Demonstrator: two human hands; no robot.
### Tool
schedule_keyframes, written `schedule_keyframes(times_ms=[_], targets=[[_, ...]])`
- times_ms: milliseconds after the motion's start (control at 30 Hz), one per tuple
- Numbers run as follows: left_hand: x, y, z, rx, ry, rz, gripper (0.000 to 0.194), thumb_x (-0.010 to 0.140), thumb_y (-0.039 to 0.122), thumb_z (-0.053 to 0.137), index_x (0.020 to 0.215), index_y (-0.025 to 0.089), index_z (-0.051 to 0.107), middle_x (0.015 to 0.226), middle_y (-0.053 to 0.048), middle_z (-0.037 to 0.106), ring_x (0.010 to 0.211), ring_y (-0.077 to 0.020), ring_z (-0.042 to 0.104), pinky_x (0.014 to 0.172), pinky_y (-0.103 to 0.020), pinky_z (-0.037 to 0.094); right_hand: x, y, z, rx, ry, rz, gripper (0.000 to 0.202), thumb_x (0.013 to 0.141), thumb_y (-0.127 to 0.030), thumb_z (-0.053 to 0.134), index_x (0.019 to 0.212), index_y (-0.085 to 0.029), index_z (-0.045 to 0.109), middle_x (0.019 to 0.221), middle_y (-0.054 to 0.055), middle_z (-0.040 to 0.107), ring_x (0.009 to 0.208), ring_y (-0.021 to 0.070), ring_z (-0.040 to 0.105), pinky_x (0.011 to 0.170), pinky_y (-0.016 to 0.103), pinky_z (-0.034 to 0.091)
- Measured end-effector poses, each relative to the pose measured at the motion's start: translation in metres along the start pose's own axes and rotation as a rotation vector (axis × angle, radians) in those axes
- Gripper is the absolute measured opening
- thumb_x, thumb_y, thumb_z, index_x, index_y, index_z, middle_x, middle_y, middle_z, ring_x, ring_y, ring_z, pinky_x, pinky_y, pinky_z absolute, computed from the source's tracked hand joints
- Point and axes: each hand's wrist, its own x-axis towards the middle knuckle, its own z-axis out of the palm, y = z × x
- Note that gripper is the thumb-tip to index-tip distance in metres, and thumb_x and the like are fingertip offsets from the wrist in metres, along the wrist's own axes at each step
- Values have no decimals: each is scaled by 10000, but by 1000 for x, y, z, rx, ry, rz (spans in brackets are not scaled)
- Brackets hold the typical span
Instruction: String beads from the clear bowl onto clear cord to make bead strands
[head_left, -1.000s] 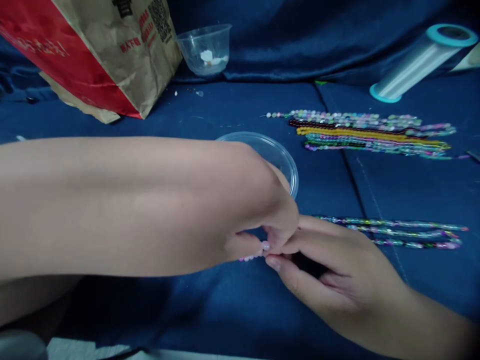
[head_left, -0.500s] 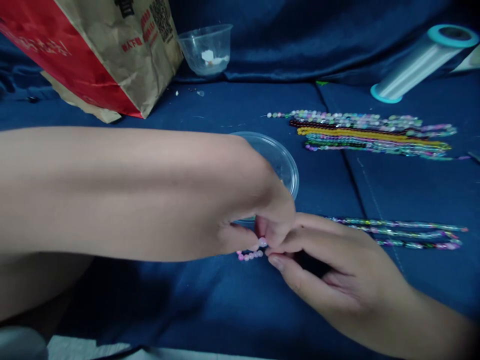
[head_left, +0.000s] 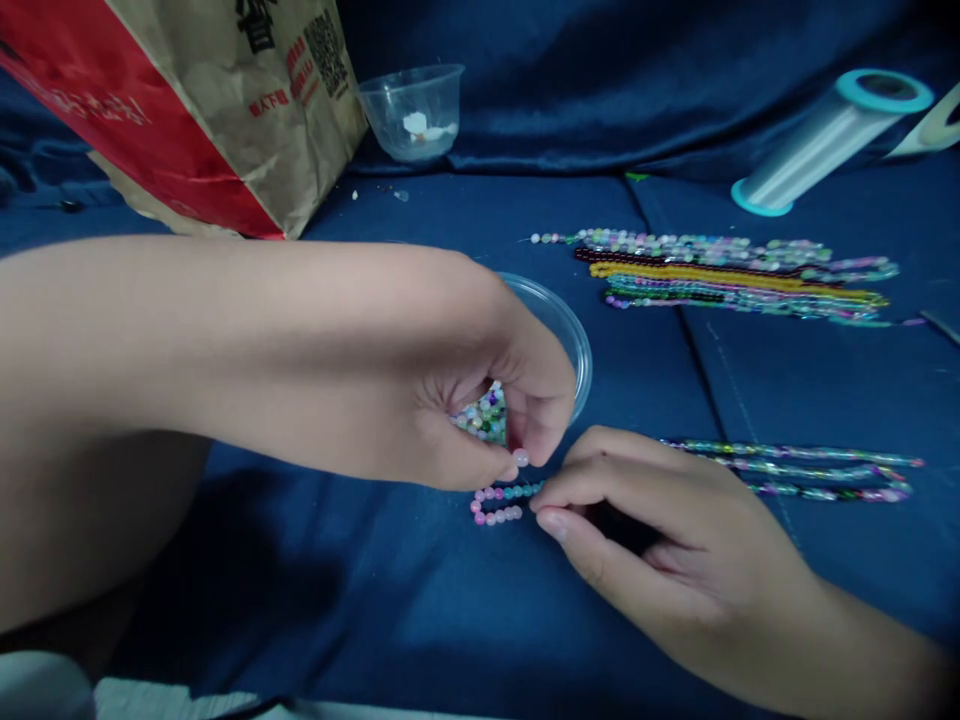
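My left hand (head_left: 495, 390) pinches a pale pink bead (head_left: 520, 458) between thumb and fingers, over the near side of a clear round container (head_left: 583, 350). Multicoloured beads (head_left: 484, 415) show inside it through the gap in that hand. Just to the right, my right hand (head_left: 660, 530) has thumb and index finger pressed together at the end of a bead strand. This strand of pink and blue beads (head_left: 491, 518) curves in a U on the blue cloth, below my left fingertips. The thread at the right fingertips is too fine to make out clearly.
Several bead strands (head_left: 720, 275) lie at the back right, and more (head_left: 825, 468) beside my right hand. Behind them leans a clear spool with turquoise rims (head_left: 817, 150). A paper bag (head_left: 292, 130) and a plastic cup (head_left: 416, 115) stand at the back left.
My left hand has shifted slightly up and left with the pale bead, uncovering the beads in the container and the strand's blue part. My right hand has hardly moved.
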Motion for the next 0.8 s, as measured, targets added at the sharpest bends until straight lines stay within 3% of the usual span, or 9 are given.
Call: schedule_keyframes(times_ms=[133, 267, 500, 800], targets=[[2, 2, 10, 48, 82, 30, 186, 934, 91, 806, 953, 275, 832, 948, 178, 808, 862, -26, 704, 725, -124, 417, 1, 0, 0, 2, 7, -1, 161, 1024, -179, 695, 969, -258, 824, 927, -3, 781, 804, 129, 729, 678, 246, 554], [2, 0, 14, 12, 65, 38, 202, 967, 90, 785, 946, 288, 821, 905, 184, 804, 824, -21, 717, 747, -139, 431, 2, 0, 1, 7, 27, -14, 153, 1020, -182, 703, 953, -255, 820, 946, 12, 796, 820, 147, 742, 678, 257, 562], [0, -7, 5, -31, 42, 30, 212, 985, 107, 764, 987, 309, 831, 912, 194, 804, 717, 11, 682, 678, -90, 414, 1, 0, 3, 54, 35, -11, 156, 995, -139, 721, 971, -252, 826, 871, -25, 760, 766, 107, 715, 665, 225, 527], [0, -1, 7, -56, 57, 90, 248, 977, 63, 725, 954, 282, 838, 914, 172, 810, 796, -4, 714, 757, -80, 444, 0, 2, 4, 73, 35, -14, 125, 1001, -167, 743, 1018, -243, 841, 954, -11, 798, 842, 117, 756, 721, 225, 564]])
